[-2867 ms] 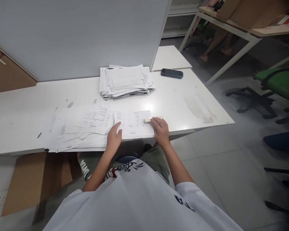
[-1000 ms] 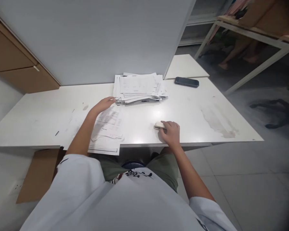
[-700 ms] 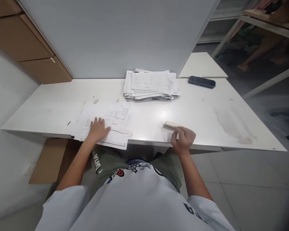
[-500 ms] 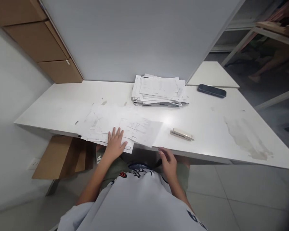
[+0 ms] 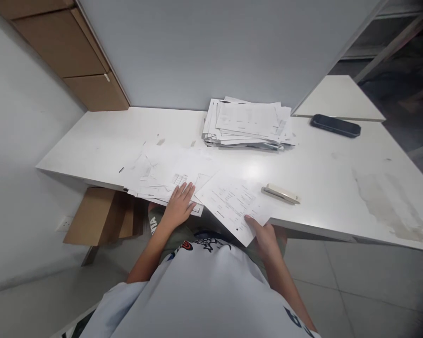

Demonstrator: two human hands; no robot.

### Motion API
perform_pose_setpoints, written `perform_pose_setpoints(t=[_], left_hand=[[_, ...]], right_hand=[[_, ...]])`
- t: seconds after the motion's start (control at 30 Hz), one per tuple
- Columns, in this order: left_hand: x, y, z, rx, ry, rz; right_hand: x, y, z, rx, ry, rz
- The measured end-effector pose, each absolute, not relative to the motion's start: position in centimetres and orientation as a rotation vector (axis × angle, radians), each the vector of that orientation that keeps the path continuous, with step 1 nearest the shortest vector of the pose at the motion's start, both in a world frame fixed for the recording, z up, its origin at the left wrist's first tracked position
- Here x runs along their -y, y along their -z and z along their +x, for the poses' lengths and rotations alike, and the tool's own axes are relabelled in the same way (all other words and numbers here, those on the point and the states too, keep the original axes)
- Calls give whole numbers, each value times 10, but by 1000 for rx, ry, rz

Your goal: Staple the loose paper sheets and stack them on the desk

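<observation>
My left hand (image 5: 179, 204) lies flat with its fingers stretched out on a spread of loose printed sheets (image 5: 158, 176) at the near edge of the white table (image 5: 324, 173). My right hand (image 5: 266, 234) pinches the near corner of one printed sheet (image 5: 232, 202), which sticks out over the table edge. A cream stapler (image 5: 280, 193) lies on the table just right of that sheet, apart from both hands. A thick stack of papers (image 5: 248, 124) sits at the back of the table against the grey partition.
A black phone (image 5: 334, 125) lies at the far right of the table. A brown cardboard box (image 5: 102, 216) stands under the table on the left. Brown cabinets (image 5: 74, 56) sit at the upper left. A stain (image 5: 384, 202) marks the table's right side.
My right hand let go of the stapler, dropped to the table edge and took hold of one sheet, pulling it right and toward me. My left hand came back from the stack onto the loose sheets.
</observation>
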State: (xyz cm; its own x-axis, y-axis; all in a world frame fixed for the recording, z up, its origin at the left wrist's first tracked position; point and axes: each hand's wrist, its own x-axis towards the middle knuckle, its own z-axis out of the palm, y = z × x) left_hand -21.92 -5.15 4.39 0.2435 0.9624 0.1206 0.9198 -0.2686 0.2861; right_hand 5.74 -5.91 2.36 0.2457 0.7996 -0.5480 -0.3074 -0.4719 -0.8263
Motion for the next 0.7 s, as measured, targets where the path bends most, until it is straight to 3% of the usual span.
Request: perform_pose_setpoints(t=[0.23,0.37,0.7], left_hand=[[41,-49,-227,-1520,-358,2464],[30,-45,-232,-1779,-358,2370],[-37,-48,-308,-2112,-253,2084]], right_hand=[[59,-21,61,574,-1328,-1490],[53,-21,72,616,-1158,-1517],[41,-31,87,716,-1114,-1666]])
